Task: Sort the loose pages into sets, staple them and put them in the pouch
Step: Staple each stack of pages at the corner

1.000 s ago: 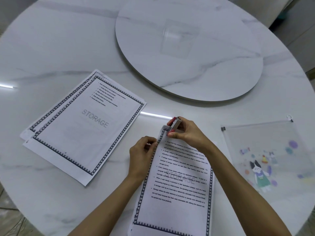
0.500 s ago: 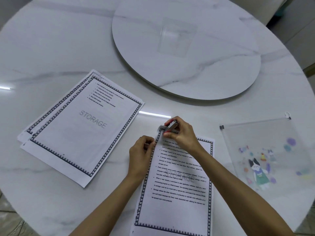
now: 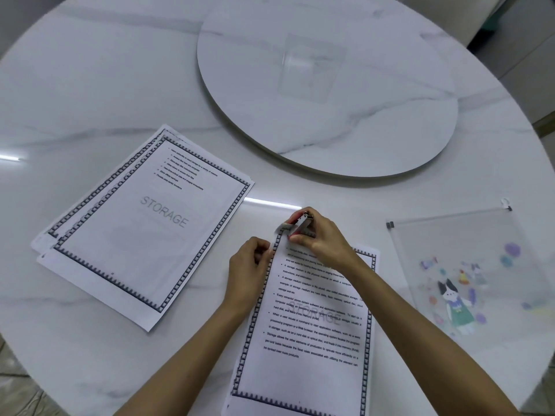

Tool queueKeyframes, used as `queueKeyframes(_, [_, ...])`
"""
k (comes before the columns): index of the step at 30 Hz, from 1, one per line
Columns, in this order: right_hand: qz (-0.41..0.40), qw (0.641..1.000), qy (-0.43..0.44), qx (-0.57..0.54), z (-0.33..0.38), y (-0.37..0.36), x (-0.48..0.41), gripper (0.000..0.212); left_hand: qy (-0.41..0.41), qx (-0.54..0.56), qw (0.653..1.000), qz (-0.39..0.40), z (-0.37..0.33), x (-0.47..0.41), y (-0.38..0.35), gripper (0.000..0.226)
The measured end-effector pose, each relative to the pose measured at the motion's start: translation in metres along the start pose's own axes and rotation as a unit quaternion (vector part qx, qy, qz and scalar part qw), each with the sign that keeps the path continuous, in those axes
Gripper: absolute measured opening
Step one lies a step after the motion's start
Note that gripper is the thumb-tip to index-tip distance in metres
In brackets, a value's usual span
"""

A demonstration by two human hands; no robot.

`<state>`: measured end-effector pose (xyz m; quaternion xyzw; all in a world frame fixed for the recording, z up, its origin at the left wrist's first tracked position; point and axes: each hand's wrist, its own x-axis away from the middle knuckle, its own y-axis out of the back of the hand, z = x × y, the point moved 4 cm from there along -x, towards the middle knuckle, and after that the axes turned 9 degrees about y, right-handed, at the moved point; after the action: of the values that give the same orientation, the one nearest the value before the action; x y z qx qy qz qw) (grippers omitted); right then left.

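Observation:
A set of printed pages with a dark patterned border lies in front of me on the white marble table. My right hand grips a small silver and red stapler over the set's top left corner. My left hand pinches the set's left edge just below that corner. A second stack of bordered pages marked STORAGE lies to the left. The clear zip pouch with a cartoon cat print lies flat at the right.
A round marble turntable fills the table's far middle. The table edge curves close past the pouch at the right, with floor below.
My right hand with the stapler has settled lower onto the page corner. My left hand keeps its hold on the edge. The camera view shifted slightly.

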<state>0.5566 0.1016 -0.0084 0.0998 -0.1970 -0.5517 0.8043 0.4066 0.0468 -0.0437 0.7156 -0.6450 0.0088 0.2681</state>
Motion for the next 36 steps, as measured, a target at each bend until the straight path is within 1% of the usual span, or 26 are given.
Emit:
queueKeyframes(4, [-0.034,0.999,-0.012,-0.015,-0.002,-0.006,-0.001,0.024,-0.005,-0.008,1.0,0.004,0.0,0.0,-0.001,0.002])
queueKeyframes(12, [-0.12,0.993,-0.018,-0.004,-0.008,-0.02,-0.002,0.026,-0.02,-0.031,0.999,-0.008,0.001,-0.001,-0.003,0.002])
queueKeyframes(15, [-0.117,0.993,-0.018,0.0,-0.009,-0.016,-0.005,0.026,-0.016,-0.04,0.999,-0.005,0.0,-0.004,-0.004,0.007])
queueKeyframes(22, [-0.017,0.999,-0.033,-0.02,-0.009,-0.006,-0.011,0.029,-0.014,-0.045,0.999,-0.015,0.001,-0.005,-0.003,0.009])
queueKeyframes(24, [-0.011,0.999,-0.025,-0.026,-0.009,-0.005,-0.01,0.03,-0.012,-0.041,0.999,-0.013,-0.001,-0.005,-0.002,0.01])
queueKeyframes(26, [-0.027,0.999,-0.016,-0.039,-0.009,-0.005,-0.009,0.029,-0.015,-0.039,0.999,-0.008,-0.002,-0.005,-0.001,0.01])
queueKeyframes(31, [-0.077,0.986,-0.007,-0.146,-0.005,0.008,-0.01,0.028,-0.014,-0.04,0.999,0.001,-0.004,-0.004,0.002,0.01])
queueKeyframes(36, [-0.122,0.978,0.01,-0.17,0.002,0.025,-0.001,0.027,0.011,-0.026,1.0,0.001,-0.006,-0.006,0.005,0.016])
